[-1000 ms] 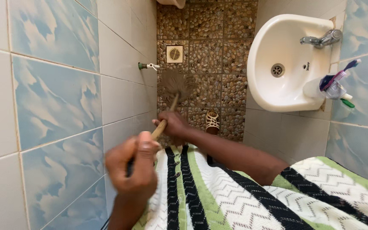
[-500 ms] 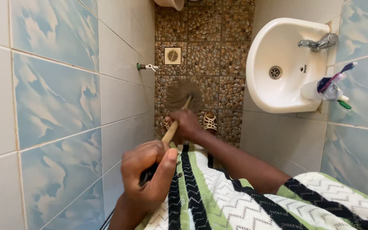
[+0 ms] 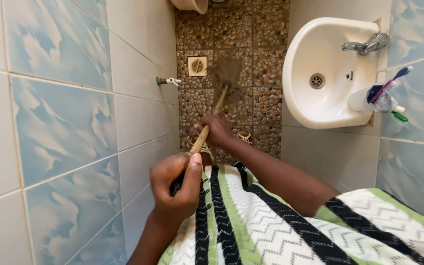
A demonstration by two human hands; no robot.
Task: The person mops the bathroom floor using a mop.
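While both hands grip long-handled brush point(image 3: 211, 118), left hand point(image 3: 175, 189) clenched at near end, right hand point(image 3: 215, 130) farther along handle, bristle head on pebble floor point(image 3: 251, 39) near drain point(image 3: 197, 66), left of sink point(image 3: 322, 73). Scrubbing step, judged; next stroke needs downward pressure.

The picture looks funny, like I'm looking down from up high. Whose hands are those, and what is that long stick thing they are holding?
A small camera sits on a person's head and looks down, so you see that person's own arms. The left hand grips the near end of a long wooden brush, and the right hand grips it farther along. The bristly head is down at the pebble-patterned floor, near a square drain. A white sink hangs on the right wall, with a toothbrush beside it.
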